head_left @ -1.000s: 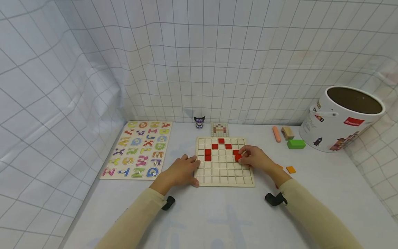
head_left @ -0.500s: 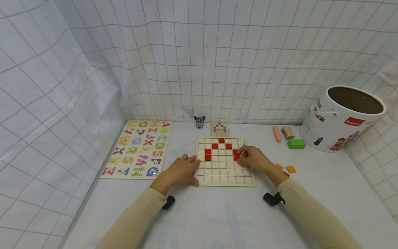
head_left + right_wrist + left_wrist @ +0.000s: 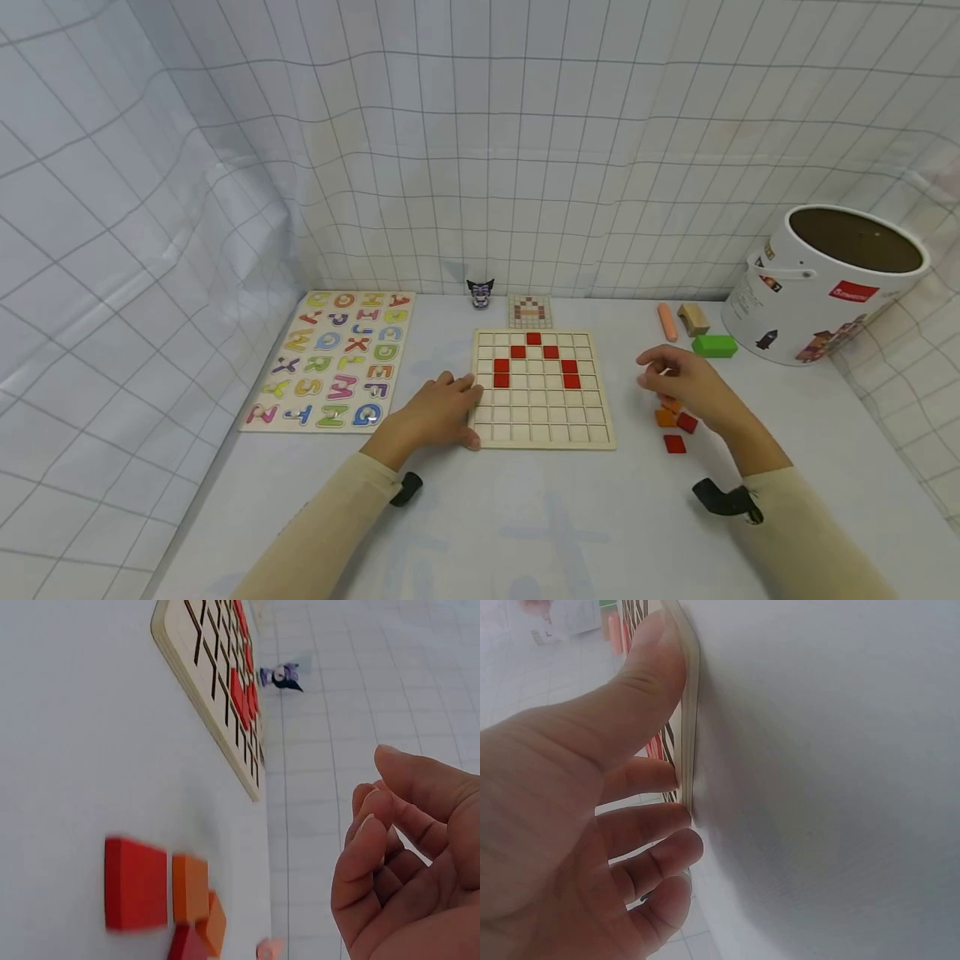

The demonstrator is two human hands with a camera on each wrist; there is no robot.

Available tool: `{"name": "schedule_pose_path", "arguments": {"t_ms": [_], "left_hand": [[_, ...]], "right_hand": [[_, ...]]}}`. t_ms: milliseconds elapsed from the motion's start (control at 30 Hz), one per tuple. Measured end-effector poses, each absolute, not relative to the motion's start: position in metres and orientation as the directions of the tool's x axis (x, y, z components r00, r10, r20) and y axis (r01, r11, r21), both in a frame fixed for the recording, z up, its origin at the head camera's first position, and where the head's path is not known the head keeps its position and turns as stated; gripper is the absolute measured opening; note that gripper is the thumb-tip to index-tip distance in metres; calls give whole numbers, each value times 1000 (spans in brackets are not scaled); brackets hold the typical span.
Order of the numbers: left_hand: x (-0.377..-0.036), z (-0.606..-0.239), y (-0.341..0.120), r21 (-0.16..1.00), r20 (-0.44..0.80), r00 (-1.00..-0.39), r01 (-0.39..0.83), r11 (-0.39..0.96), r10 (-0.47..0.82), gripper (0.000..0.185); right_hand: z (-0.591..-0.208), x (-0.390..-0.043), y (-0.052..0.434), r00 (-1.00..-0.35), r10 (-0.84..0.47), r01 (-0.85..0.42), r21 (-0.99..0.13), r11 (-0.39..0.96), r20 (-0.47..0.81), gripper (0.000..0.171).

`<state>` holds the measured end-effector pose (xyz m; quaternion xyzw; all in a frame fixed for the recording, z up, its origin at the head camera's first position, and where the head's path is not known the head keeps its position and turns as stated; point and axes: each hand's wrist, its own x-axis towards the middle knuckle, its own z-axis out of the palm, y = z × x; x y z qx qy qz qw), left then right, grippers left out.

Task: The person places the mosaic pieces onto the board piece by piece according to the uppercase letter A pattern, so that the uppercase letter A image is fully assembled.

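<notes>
A wooden grid board [image 3: 543,408] lies flat mid-table, with several red square tiles [image 3: 572,381] set in its cells in an arch-like pattern. My left hand [image 3: 442,410] rests at the board's left edge; in the left wrist view its thumb [image 3: 649,667] presses the edge near a corner, the fingers spread along it. Right of the board, my right hand [image 3: 678,383] is above a few loose tiles, its fingers loosely bent and holding nothing. The loose tiles are orange [image 3: 190,889] and red [image 3: 136,883]; the hand partly covers them in the head view.
Behind the board lie a small pattern card [image 3: 529,312] and a dark-eared figurine [image 3: 481,293]. An alphabet puzzle board [image 3: 330,362] is at left. At the back right are an orange stick [image 3: 667,322], a wooden arch block [image 3: 693,319], a green block [image 3: 715,347] and a white bucket [image 3: 813,308].
My right hand has let go of the red tile at the pattern's lower right and moved right, over the loose tiles. The left hand has stayed at the board's edge.
</notes>
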<state>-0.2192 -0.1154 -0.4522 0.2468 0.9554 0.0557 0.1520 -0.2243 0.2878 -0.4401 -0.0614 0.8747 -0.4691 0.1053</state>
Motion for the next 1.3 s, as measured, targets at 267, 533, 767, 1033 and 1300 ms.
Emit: {"name": "schedule_pose_path", "arguments": {"t_ms": [267,533,767,1033,1300], "left_hand": [[-219,-451,-115,175,-264,-835,452,875,483,87],[-218,-451,-115,176,-258,-833,457,872,489,87],[-219,-451,-117,180,-268,-833,451,874,484,87],[-220,-452,-117,174,-266,-829,461,870,492,87],[-220,-453,-116,173,-264,-827,465,868,496,87]], "right_hand": [[-442,-189,351,-954,-233,16,-807,591,-189,43],[-455,-178,375,-923,-267,46,-771,635,-275,44],[-466,-181,368,-929,-273,-18,-705,709,-250,50],[-475,-181,359,-942,-239,-36,-637,770,-235,44],[-476,-180,356,-951,-235,-57,-631,774,-202,38]]}}
